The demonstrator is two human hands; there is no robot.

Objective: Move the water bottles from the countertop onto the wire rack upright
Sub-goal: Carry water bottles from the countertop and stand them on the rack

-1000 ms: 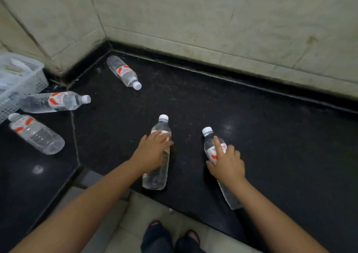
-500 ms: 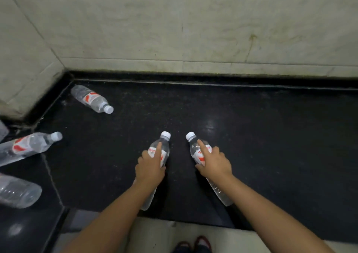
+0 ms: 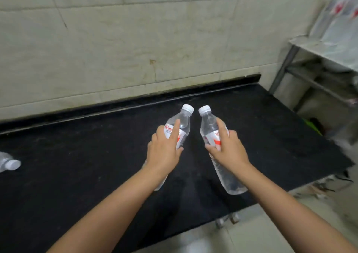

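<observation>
Clear plastic, white cap, red-and-white label: left bottle (image 3: 179, 125), wrapped at mid-body by the left hand (image 3: 164, 153), forefinger laid along the label toward the neck. Held tilted, cap leaning right; whether its base clears the surface cannot be told, as the forearm covers it.

Clear plastic, same make: right bottle (image 3: 215, 144), closed in the right hand (image 3: 228, 151) about the label, forefinger up along the shoulder. Tilted, cap leaning left, the two caps near but apart; base appears raised over the black countertop (image 3: 77, 165).

Third bottle (image 3: 8, 163): lying on its side at the far left edge of the counter, only cap and neck in view.

Wire rack (image 3: 317, 47): off the counter's right end, blurred; pale upper shelf seemingly already bearing bottles.

Step in hand, by judgement: both bottles gripped, carry to the rack beginning. Next move calls for swinging right, turning each bottle upright, and setting bases flat on the shelf before letting go.
</observation>
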